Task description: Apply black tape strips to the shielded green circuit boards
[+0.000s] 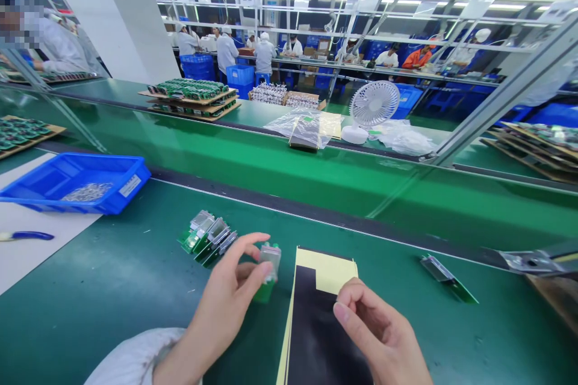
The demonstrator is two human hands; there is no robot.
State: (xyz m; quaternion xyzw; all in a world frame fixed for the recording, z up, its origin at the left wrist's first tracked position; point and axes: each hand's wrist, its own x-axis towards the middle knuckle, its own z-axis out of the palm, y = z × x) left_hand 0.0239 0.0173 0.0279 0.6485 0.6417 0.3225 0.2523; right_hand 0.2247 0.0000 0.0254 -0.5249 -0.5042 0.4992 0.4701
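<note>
Left hand [228, 298]: small green circuit board with grey rectangular module [273, 257] pinched between thumb and fingers, mid-tabletop [130, 277], below its far edge | Right hand [383, 331]: fingertips narrowed over black-and-yellow flat sheets [318, 325]; anything held cannot be told | Risk: board could be dropped if thumb slips; sheets could be shifted if brushed.

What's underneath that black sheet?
Yellow paper shows past the black sheet at its top and left. What lies beneath its middle is covered, and the right hand hides part of its right edge.
</note>
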